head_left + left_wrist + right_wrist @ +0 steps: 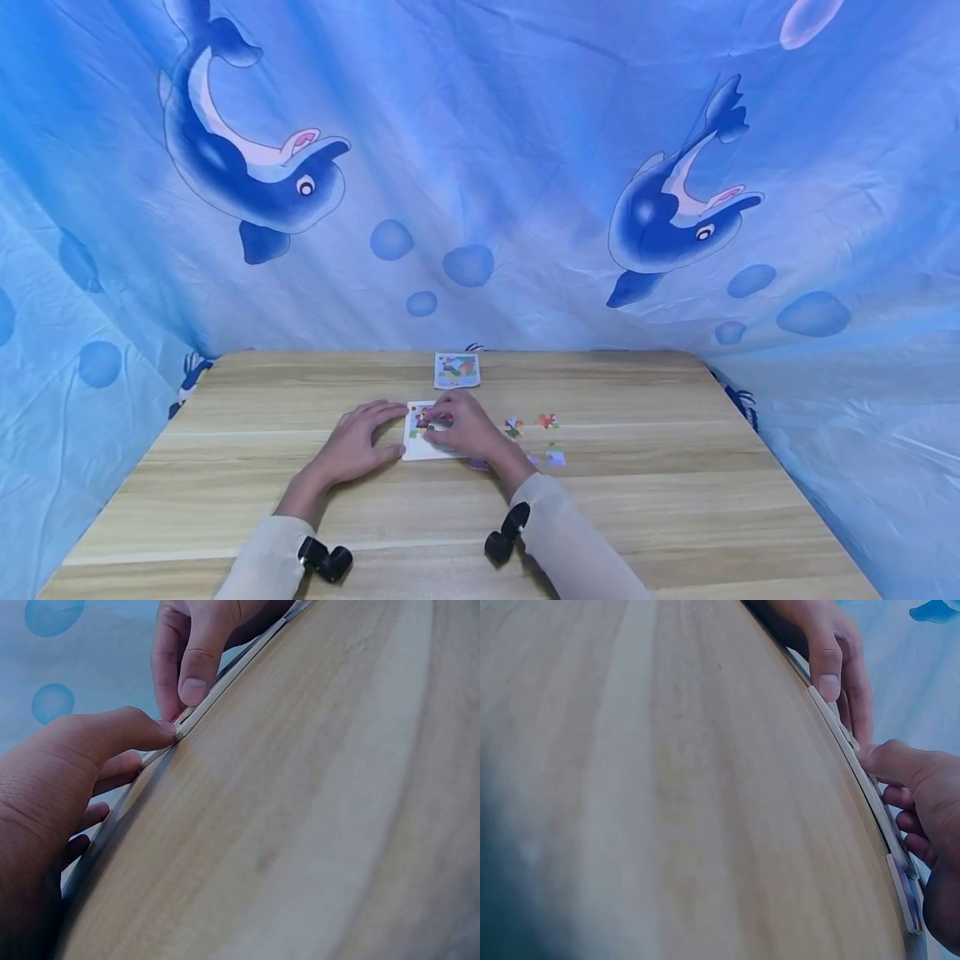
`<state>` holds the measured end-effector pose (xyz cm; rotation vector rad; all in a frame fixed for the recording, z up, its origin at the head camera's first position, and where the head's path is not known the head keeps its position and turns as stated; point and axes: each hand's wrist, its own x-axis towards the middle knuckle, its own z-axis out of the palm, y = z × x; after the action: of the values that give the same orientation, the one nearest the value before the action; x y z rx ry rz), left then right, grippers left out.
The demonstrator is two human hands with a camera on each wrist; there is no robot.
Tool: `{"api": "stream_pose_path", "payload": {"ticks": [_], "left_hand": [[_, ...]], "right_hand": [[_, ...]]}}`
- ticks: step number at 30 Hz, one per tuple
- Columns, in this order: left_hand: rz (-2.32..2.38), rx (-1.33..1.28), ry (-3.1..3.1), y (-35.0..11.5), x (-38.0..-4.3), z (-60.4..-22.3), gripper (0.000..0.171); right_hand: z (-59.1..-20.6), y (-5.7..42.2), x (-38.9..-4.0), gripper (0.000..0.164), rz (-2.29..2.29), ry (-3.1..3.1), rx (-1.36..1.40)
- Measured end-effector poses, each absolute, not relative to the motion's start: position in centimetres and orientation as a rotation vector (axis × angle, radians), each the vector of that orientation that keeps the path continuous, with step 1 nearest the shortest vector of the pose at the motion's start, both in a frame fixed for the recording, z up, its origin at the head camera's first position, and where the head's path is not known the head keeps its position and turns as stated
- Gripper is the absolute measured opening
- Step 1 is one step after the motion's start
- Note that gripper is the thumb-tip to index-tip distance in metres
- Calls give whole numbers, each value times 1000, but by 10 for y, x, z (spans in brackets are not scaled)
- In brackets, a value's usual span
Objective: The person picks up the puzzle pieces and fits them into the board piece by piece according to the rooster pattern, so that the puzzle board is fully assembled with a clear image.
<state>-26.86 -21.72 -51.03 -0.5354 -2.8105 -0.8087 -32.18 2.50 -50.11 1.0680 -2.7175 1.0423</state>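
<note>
Steadying the white puzzle board [417, 450], your left hand [356, 446] lies along its left side, fingers loosely extended, thumb touching the near-left corner without wrapping round it. The board sits right between your hands; its far end is covered, so you cannot tell its long axis. Beyond its back edge, apart from it, lies the picture card [457, 367]. Your right hand [471, 427] arches over the board's right half, thumb and index bent down onto the picture with a small gap between them; you cannot tell whether they have hold of a piece. The relation that counts: the purple piece [480, 465] lies just beside the board, near your right forearm, while the green-and-orange piece [513, 427], orange piece [547, 421] and lavender piece [555, 456] lie farther right, nearer your right hand than your left.
</note>
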Motion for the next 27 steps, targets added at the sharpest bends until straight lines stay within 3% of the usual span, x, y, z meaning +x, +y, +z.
{"api": "stream_pose_path", "payload": {"ticks": [27], "left_hand": [[-816, -546, -2803, -217, -269, -510, 62]], "right_hand": [[-502, 23, -322, 17, 1013, -2709, 1058]]}}
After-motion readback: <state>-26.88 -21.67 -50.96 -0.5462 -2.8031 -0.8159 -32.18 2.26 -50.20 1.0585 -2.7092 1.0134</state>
